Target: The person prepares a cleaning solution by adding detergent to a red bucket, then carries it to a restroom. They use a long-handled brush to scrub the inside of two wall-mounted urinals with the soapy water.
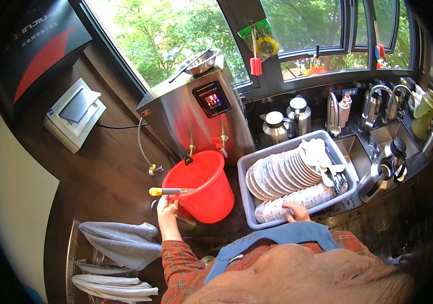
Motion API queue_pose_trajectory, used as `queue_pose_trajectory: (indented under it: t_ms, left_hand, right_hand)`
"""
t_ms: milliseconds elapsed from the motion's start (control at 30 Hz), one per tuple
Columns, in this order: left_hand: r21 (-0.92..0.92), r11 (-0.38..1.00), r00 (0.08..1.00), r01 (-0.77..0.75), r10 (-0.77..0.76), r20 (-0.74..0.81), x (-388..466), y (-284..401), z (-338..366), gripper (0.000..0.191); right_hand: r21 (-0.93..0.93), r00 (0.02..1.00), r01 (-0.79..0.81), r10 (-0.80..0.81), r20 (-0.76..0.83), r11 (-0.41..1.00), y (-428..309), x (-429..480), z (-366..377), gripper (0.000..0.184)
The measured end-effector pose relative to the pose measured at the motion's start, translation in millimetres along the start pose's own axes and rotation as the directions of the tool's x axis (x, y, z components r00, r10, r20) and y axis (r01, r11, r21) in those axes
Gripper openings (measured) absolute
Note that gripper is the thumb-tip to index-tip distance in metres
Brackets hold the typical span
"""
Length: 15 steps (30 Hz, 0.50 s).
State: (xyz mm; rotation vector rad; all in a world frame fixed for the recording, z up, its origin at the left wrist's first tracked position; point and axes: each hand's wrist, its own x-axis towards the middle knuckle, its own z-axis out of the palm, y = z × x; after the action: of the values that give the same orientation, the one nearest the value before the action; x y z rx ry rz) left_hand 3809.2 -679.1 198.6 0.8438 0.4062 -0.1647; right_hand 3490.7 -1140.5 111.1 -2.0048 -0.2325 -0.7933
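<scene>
My left hand [168, 207] grips the near left rim of a red plastic bucket [210, 197], beside a tool with a yellow and grey handle [167, 191] that lies over the rim. The bucket is tilted under the taps of a steel water boiler [186, 114]. My right hand [296, 212] rests at the near rim of a grey plastic tub [252, 212], its fingers by a row of nested patterned bowls [296, 199]; whether they grip the rim cannot be told. Patterned plates [281, 171] stand on edge in the tub, with white spoons [317, 152] on top at the right.
Two steel vacuum jugs [298, 114] stand behind the tub. Sinks [395, 138] with curved taps and more jugs [376, 180] are at the right. Grey cloths [121, 241] hang on a rack at the lower left. A metal bowl [201, 62] sits on the boiler.
</scene>
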Motion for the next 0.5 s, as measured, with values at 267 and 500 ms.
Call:
queue_pose_trajectory:
  t_ms: [267, 500]
  left_hand:
    - [0.051, 0.982, 0.979, -0.184, 0.187, -0.081, 9.0, -12.2, 7.2, 0.019]
    - [0.239, 0.948, 0.973, -0.21, 0.226, -0.04, -22.7, -12.1, 13.9, 0.019]
  right_hand:
    - [0.152, 0.994, -0.059, 0.045, 0.096, 0.987, 8.7, -6.2, -10.8, 0.038]
    - [0.243, 0.989, -0.006, -0.03, 0.144, 0.97, 6.7, -2.4, -20.9, 0.043]
